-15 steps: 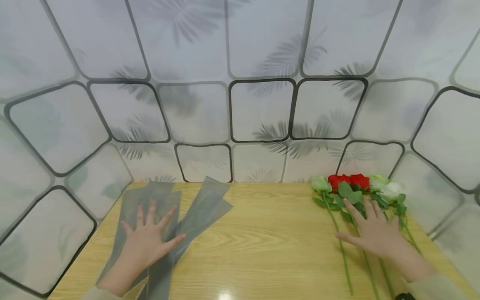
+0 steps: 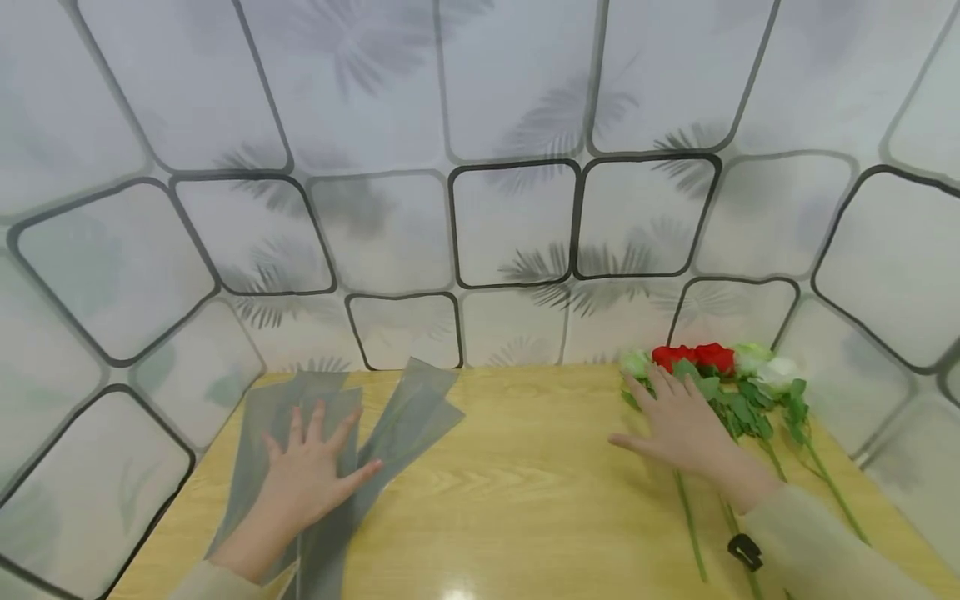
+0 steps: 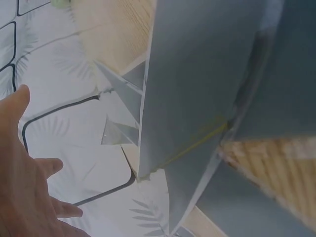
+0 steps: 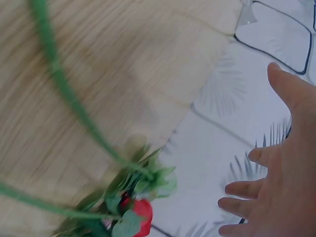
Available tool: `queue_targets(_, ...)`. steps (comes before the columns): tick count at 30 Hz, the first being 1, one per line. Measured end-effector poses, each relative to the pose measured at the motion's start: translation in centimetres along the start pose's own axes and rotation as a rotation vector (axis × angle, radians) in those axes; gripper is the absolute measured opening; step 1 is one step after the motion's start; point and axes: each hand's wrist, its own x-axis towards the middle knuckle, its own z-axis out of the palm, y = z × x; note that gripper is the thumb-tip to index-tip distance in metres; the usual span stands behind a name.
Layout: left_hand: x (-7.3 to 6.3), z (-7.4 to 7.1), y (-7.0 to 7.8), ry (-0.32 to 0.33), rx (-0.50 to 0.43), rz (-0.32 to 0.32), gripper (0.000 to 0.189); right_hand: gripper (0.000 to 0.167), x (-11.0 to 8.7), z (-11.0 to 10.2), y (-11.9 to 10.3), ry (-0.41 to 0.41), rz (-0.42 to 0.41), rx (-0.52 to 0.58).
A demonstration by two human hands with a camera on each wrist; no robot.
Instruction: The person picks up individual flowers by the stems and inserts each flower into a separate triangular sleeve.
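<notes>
My left hand (image 2: 307,479), fingers spread, is over several sheets of grey translucent wrapping (image 2: 258,425) on the left of the table; whether it touches them I cannot tell. In the left wrist view the same wrapping (image 3: 197,74) fills the middle, with the hand (image 3: 24,173) at the left edge. On the right, my right hand (image 2: 678,429) hovers with straight fingers over the artificial roses, holding nothing. Two red roses (image 2: 714,358) lie between a pale green rose (image 2: 634,363) and a white rose (image 2: 778,374). Their green stems (image 2: 690,521) point toward me.
The wooden table (image 2: 510,500) meets a patterned wall (image 2: 517,225) along its back edge, and the wall wraps round both sides. A black band (image 2: 745,552) sits at the right sleeve. Bare wood shows between the wrapping and the flowers.
My right hand has moved left and slightly up across the roses, uncovering the stems at the right. The left hand stays over the wrapping, with a slight shift.
</notes>
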Motion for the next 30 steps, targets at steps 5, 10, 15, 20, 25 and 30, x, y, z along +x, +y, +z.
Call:
queue_targets(5,0.3,0.6,0.5,-0.003,-0.004,0.008,0.085,0.092,1.8,0.1,-2.9,0.009,-0.038,0.035)
queue_targets(10,0.6,1.2,0.8,-0.013,0.008,0.02,0.084,0.084,3.7,0.9,-5.5,0.002,-0.101,0.047)
queue_targets(15,1.0,1.6,1.2,-0.034,0.015,0.056,0.083,0.077,5.7,1.8,-8.1,0.012,-0.164,0.026)
queue_targets(20,1.3,1.9,1.5,-0.061,0.022,0.088,0.083,0.072,7.2,2.3,-10.9,-0.037,-0.223,0.062)
queue_targets(25,1.3,2.0,2.2,-0.065,0.042,0.099,0.08,0.069,8.7,3.0,-13.9,-0.067,-0.271,0.044)
queue_targets(30,1.8,2.3,2.8,-0.068,0.037,0.111,0.077,0.066,10.1,3.9,-16.4,-0.063,-0.342,-0.028)
